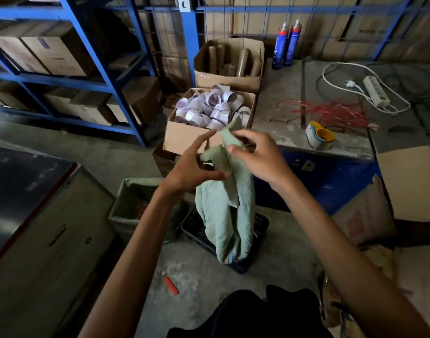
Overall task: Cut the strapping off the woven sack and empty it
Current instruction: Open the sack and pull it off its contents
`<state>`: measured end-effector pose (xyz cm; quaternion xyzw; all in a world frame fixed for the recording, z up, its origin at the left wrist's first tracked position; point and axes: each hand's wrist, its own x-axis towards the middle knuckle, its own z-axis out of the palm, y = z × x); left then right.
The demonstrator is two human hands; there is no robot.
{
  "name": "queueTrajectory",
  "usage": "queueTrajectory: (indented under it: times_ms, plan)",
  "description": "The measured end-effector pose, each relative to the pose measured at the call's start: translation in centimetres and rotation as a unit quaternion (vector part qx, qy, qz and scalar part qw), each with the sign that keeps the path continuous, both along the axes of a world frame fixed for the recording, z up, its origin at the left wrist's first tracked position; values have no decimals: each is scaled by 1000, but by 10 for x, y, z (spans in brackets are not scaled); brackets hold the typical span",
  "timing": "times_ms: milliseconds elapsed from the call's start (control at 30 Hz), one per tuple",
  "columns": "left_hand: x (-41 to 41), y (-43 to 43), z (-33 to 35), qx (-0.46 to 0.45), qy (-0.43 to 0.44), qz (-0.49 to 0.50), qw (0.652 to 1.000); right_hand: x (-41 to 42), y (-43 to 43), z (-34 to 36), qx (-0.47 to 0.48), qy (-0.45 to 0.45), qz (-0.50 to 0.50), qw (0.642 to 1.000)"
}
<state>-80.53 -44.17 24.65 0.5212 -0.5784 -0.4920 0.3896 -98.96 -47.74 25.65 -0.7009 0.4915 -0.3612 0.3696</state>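
The right hand [255,157] pinches the top edge of a limp, pale green woven sack [227,206] between thumb and curled fingers, holding it up in the air. The left hand [192,167] is just beside it, mostly open with its fingers spread; its thumb presses a fold of the same sack a little below the right hand's pinch. From the two hands the sack hangs straight down, crumpled and slack, and its lower end drapes into a dark perforated plastic crate [233,235] standing on the concrete floor directly beneath.

Left of the crate, below the left wrist, sits an open box lined with green sacking [135,203]. Nearer the person than the crate, a small red utility knife [170,282] lies on the floor, well apart from both hands.

Beyond the hands is an open cardboard box heaped with white tape rolls [212,111], and behind that another cardboard box holding brown cardboard tubes [229,62]. To the right of the right hand, on a grey table [282,93], lie a yellow tape dispenser [320,136], a tangle of red strapping [331,113], a white power strip [376,93] and two blue spray cans [287,45].
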Motion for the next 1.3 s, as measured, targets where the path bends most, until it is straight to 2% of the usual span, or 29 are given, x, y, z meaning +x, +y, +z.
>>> queueTrajectory:
  times_ms: [67,233,333,367,400,500,567,700,833,1000,1100,1167,1200,1267,1300]
  plan:
    - [-4,-6,-6,-34,-38,-25,998,5,6,-1,25,-10,21,999]
    - [-5,-13,-19,-84,-138,48,986,-6,10,3,114,-95,42,988]
    - [-7,-13,-24,-88,-135,73,984,-15,15,-3,133,-173,28,975]
    - [-7,-13,-27,-82,-131,84,984,-19,18,-9,120,-174,12,977]
    - [-8,-12,-28,-76,-124,96,985,-23,21,-18,103,-151,1,983]
    - [-11,-10,-30,-60,-75,120,988,-35,32,-52,88,32,29,995]
    - [-18,-8,-27,-47,-33,117,992,-33,38,-78,88,87,52,991]
    - [-36,-3,-19,-32,-17,62,997,-14,36,-114,96,9,-41,995]
    - [-38,0,-12,-23,-16,26,999,-10,28,-117,-2,-37,-143,989]
    - [-12,5,-10,-5,56,28,998,-8,10,-98,-90,3,-213,973]
    - [10,7,-18,-25,91,79,992,-3,-7,-86,-52,27,-195,979]
    - [24,9,-30,-16,61,123,990,0,-13,-80,-20,34,-170,985]
    - [32,10,-38,-5,18,129,992,2,-15,-81,-46,43,-172,983]
    - [44,14,-57,26,-84,100,991,5,-15,-79,-89,65,-189,976]
    - [49,16,-67,53,-121,83,988,8,-16,-75,-78,62,-188,977]
